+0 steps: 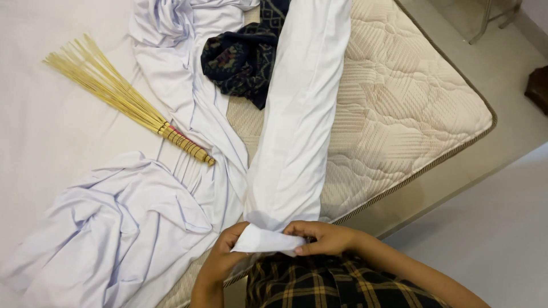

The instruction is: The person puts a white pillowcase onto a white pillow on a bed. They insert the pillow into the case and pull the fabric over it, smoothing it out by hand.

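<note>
Both hands are pinching the near end of a long white bolster pillow right at the mattress edge. The left hand is curled tight with fingers closed on the loose flap of the pillowcase, and the right hand is closed on the same flap from the other side, thumb and fingertips pressed together. The pillow is smooth cotton-looking stuff, a fat tube shape lying lengthwise across the quilted beige mattress. There's one crumpled pale lavender sheet bunched up to the left, one stick broom of thin yellow bristles bound at the handle, and one dark patterned cloth wadded beside the pillow.
</note>
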